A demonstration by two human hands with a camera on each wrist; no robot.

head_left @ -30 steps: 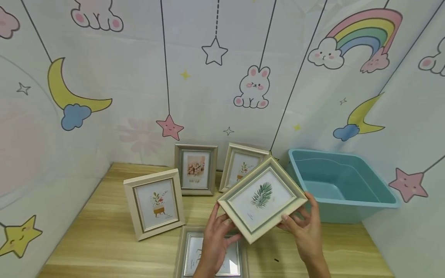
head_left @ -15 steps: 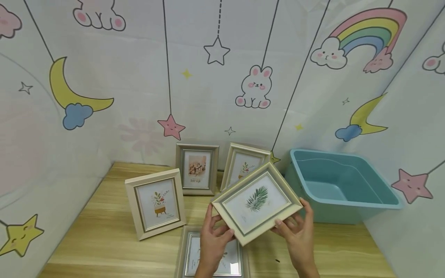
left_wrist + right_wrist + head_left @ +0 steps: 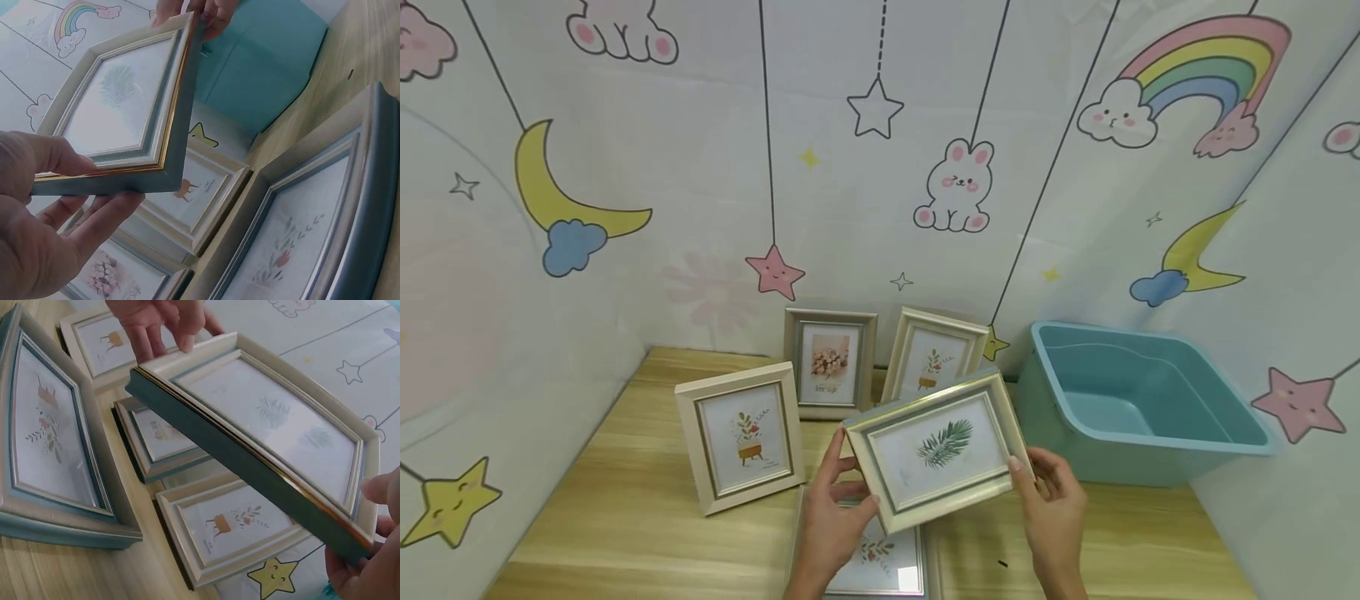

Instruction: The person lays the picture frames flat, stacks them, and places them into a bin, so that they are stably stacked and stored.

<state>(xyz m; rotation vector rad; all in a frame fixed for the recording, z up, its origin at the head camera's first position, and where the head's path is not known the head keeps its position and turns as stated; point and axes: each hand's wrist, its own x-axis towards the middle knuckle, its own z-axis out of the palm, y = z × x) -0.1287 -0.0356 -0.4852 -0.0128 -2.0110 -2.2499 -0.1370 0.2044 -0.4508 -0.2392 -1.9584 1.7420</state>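
Both hands hold a cream picture frame (image 3: 943, 450) with a green leaf print above the table, its face tilted up. My left hand (image 3: 835, 529) grips its left end, thumb on the front border and fingers behind, as the left wrist view also shows. At the other end, my right hand (image 3: 1051, 512) pinches the border between thumb and fingers. Beneath the held frame, a grey-beige picture frame (image 3: 931, 575) with a red-leaved plant print lies partly hidden by the left hand.
Standing on the wooden table (image 3: 602, 517) are a cream frame (image 3: 741, 437) at left, a silver-brown frame (image 3: 830, 364) behind, and another cream frame (image 3: 934, 354) partly covered. A teal plastic bin (image 3: 1150, 400) sits at back right, against a patterned cloth wall (image 3: 715, 167).
The held frame has turned from a steep diagonal to nearly level and shifted slightly left and down. Both hands have moved with it and keep their hold.
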